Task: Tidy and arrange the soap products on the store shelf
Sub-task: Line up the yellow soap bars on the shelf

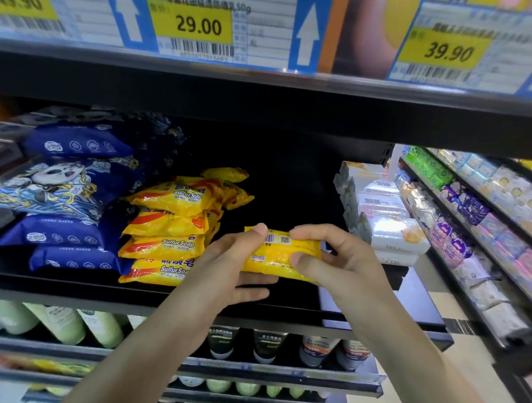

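A yellow sulfur soap packet (278, 256) is held flat between both hands just above the front of the black shelf (289, 197), barcode side up. My left hand (231, 271) grips its left end, thumb on top and fingers underneath. My right hand (332, 259) pinches its right end. To the left stands a stack of yellow sulfur soap packets (167, 231), several high, with more packets behind it. The shelf space behind the held packet is dark and bare.
Blue patterned packs (71, 208) are piled at the left of the shelf. White soap packs (383, 223) are stacked at the right. Price tags (200, 26) hang on the shelf above. Bottles and tubes (260, 346) fill the shelves below. Another rack (481, 214) runs off to the right.
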Demonstrator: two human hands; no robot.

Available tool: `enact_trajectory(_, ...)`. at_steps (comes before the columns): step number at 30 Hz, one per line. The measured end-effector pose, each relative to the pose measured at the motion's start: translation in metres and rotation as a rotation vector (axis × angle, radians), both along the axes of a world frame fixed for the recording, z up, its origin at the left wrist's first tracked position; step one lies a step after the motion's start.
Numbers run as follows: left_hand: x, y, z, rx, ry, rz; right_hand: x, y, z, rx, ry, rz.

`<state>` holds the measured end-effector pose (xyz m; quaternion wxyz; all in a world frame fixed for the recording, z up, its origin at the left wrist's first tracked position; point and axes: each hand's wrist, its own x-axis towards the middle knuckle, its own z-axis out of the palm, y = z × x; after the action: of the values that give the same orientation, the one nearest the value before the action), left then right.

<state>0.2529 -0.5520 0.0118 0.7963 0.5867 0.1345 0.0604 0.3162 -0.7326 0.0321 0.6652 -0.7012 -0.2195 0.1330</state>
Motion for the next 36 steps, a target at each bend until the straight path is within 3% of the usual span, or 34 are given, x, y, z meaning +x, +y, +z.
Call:
enact_trajectory(6, 0.000, -0.003, 0.002, 0.072, -0.076, -0.086, -0.004, 0.003, -0.003, -0.008, -0.163, 0.055)
enact_trajectory(15, -0.003, 0.001, -0.002, 0.235, -0.136, -0.045, -0.006, -0.002, -0.007, -0.112, -0.171, 0.004)
enact_trajectory(23, -0.006, -0.002, -0.001, 0.333, -0.285, -0.009, -0.006, -0.003, 0.010, -0.050, 0.151, -0.203)
enact_trajectory(30, -0.011, -0.001, -0.005, 0.546, -0.391, -0.015, -0.006, -0.003, 0.021, 0.067, 0.485, 0.076)
enact_trajectory(36, -0.016, -0.003, -0.004, 0.604, -0.418, -0.044, -0.005, 0.003, 0.017, 0.093, 0.499, 0.065)
